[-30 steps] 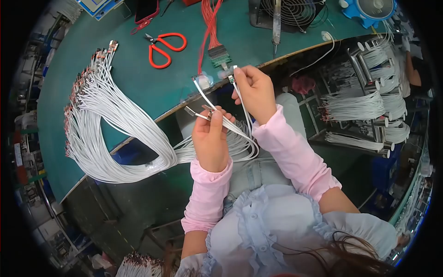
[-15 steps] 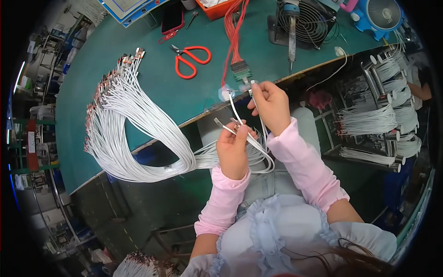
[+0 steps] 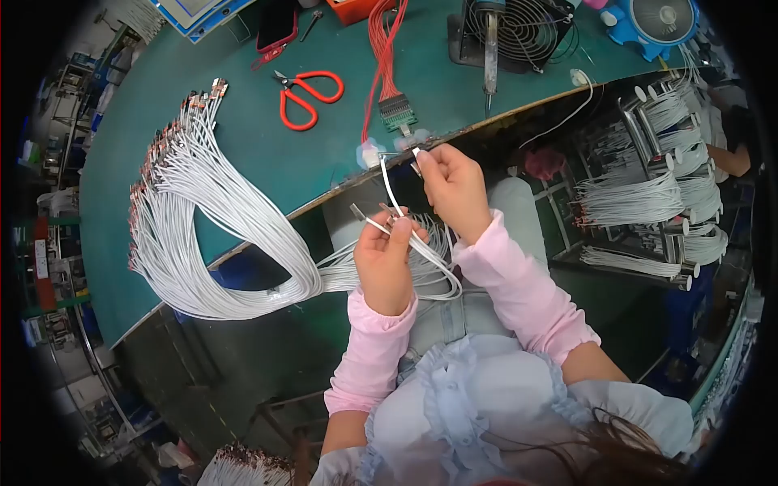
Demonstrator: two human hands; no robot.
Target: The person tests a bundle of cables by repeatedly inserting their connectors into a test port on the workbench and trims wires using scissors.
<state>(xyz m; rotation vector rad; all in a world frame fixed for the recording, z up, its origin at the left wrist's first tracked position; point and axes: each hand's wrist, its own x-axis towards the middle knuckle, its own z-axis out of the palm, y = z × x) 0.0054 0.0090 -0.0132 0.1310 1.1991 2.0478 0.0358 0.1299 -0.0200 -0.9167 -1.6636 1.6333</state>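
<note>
Left hand [image 3: 384, 267]: fingers closed, gripping white cables [image 3: 391, 188]. Right hand [image 3: 456, 193]: fingers pinched round small connector [image 3: 416, 151].

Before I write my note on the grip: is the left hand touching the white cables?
Touching. The head view shows the left hand pinching white cables under its thumb.

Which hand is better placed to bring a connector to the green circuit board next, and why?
Probably the right hand: it already pinches a small connector close to the green circuit board. The left hand sits farther from the board and is occupied gripping white cables.
</note>
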